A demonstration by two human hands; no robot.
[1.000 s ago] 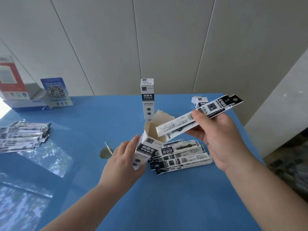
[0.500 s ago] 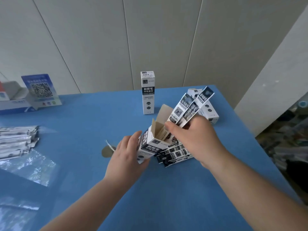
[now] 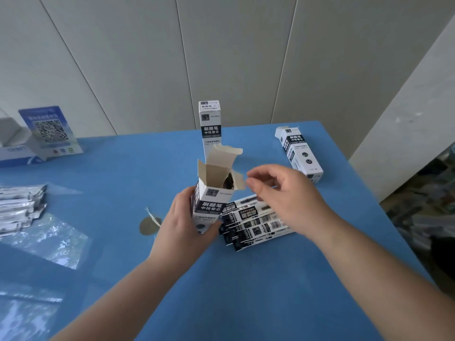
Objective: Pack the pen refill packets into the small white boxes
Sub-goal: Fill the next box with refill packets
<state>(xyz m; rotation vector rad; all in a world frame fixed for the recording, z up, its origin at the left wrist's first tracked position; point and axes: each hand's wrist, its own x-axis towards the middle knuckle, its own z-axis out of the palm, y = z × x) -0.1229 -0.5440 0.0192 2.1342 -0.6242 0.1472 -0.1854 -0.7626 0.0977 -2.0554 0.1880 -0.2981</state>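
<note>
Far left on the blue table (image 3: 283, 291): a heap of silvery packets (image 3: 19, 207) and a QR-code sign (image 3: 50, 130). Nearer centre, left hand (image 3: 183, 230) wrapped round the lower half of an open white box (image 3: 211, 193), held upright with top flaps spread and dark packet ends showing inside. Behind it, a closed box (image 3: 209, 124) standing on end. Just right of the open mouth, right hand (image 3: 286, 198) hovering with fingers loosely curled, holding nothing. Beneath that hand, a fanned stack of refill packets (image 3: 253, 222) lying flat, touching the held box's base. Far right, another box (image 3: 299, 150) lying on its side. Filling step apparently under way; next move likely calls for pinching more packets from the stack, lining them end-on with the opening, and sliding them in alongside the load already there.
</note>
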